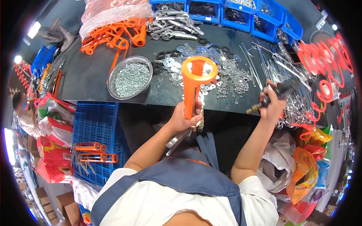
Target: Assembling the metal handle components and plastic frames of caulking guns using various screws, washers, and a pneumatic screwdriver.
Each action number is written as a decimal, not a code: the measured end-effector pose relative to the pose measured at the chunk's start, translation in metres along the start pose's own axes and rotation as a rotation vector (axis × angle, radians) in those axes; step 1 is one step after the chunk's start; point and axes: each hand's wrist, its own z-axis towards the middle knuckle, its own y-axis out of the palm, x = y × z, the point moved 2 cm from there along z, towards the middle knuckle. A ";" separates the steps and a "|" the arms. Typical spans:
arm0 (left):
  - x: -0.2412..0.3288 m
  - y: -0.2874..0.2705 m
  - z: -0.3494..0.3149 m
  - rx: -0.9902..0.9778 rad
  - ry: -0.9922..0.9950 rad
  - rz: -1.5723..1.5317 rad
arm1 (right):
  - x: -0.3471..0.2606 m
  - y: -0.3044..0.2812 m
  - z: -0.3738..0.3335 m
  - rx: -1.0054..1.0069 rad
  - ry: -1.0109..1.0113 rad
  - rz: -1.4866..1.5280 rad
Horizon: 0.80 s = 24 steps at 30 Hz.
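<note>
Upright at the table's front edge stands an orange caulking gun (pixel 188 96), its open ring end up and its metal handle parts hanging below. My left hand (pixel 184 117) is closed around its orange barrel. Farther right, my right hand (pixel 272 102) grips a black air tool (pixel 285 89) with a brass-coloured end, held over the table's front right part. Behind the caulking gun lie loose washers (pixel 184 51) and a spread of small nuts (pixel 235 81). A round bowl (pixel 109 83) full of small metal parts stands left of my left hand.
Orange frames (pixel 113 35) and grey metal handles (pixel 173 24) are heaped at the back. Blue bins (pixel 235 19) line the far edge. Red coiled hose (pixel 324 88) hangs at right beside metal rods (pixel 267 60). A blue crate (pixel 94 126) holds caulking guns at lower left.
</note>
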 end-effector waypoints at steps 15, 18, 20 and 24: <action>-0.004 -0.004 -0.004 0.008 0.030 0.065 | 0.072 -0.023 0.058 0.096 -0.254 -1.064; -0.004 -0.003 -0.004 -0.028 0.007 0.050 | 0.089 -0.034 0.066 0.079 -0.357 -1.100; 0.003 -0.001 -0.003 -0.049 -0.020 0.026 | 0.088 -0.034 0.063 0.066 -0.237 -1.037; 0.015 -0.011 0.011 0.159 -0.239 -0.541 | 0.088 -0.035 0.063 0.161 -0.318 -1.073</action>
